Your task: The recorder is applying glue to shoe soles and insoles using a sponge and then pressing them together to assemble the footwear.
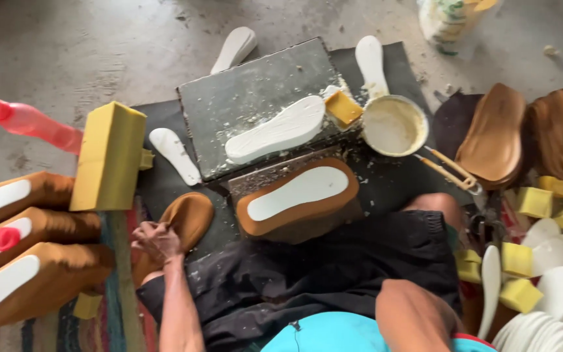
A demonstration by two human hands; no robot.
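Note:
My left hand (156,241) is closed on the edge of a brown leather sole piece (190,216) lying on the dark mat beside my left leg. In front of me a brown sole with a white insole (298,194) rests on a dark block. Behind it a bare white insole (275,130) lies on a glue-spattered grey slab (242,91), with a small yellow sponge (343,107) at its tip. My right hand is out of view; only a bare arm or knee (415,319) shows at the bottom right.
A round bowl of pale glue (393,125) and thin tongs (451,171) sit to the right. A large yellow foam block (109,156), a pink bottle (30,124) and stacked brown soles (27,251) are left. Brown soles (493,133), white insoles (558,287) and yellow foam cubes (534,202) crowd the right.

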